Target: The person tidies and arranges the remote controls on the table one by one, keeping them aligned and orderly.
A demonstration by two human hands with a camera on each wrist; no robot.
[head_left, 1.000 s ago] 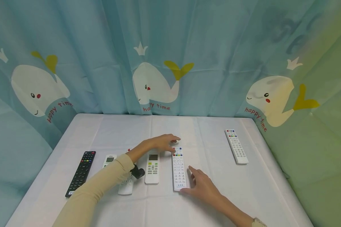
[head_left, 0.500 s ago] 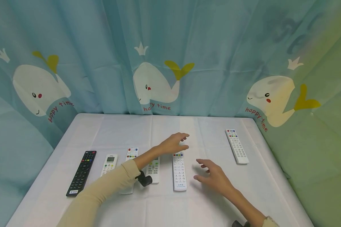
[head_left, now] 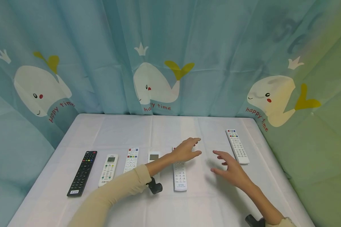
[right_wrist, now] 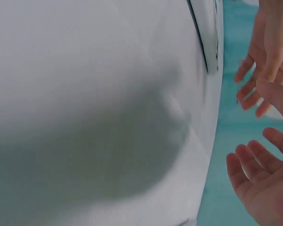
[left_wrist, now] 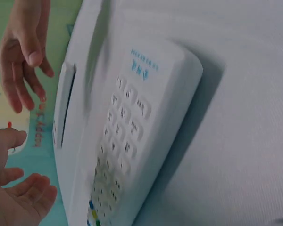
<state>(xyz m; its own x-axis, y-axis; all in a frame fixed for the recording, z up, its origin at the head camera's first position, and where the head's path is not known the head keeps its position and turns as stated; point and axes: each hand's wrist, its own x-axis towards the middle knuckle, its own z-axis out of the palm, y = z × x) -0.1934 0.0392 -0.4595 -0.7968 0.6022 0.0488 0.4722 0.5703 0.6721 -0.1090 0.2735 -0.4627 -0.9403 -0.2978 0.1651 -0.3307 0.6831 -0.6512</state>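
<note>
My left hand hovers over the upper part of a white remote control in the middle of the table, fingers relaxed and nothing in them. That remote fills the centre of the left wrist view, its rows of buttons facing up. To the right, my right hand is held above the table with loosely bent fingers, also holding nothing. Its shadow falls on the cloth in the right wrist view. Nearest to it lies another white remote control, at the table's right side.
Left of the middle lie a black remote control, a white one with a small screen, and a white one with coloured buttons. Another screened remote is partly hidden by my left forearm. A whale-print curtain borders the white table.
Both hands have moved right. My right hand has left the lower end of the middle remote and risen away from it; my left hand has passed across its top end. The remotes stay in place.
</note>
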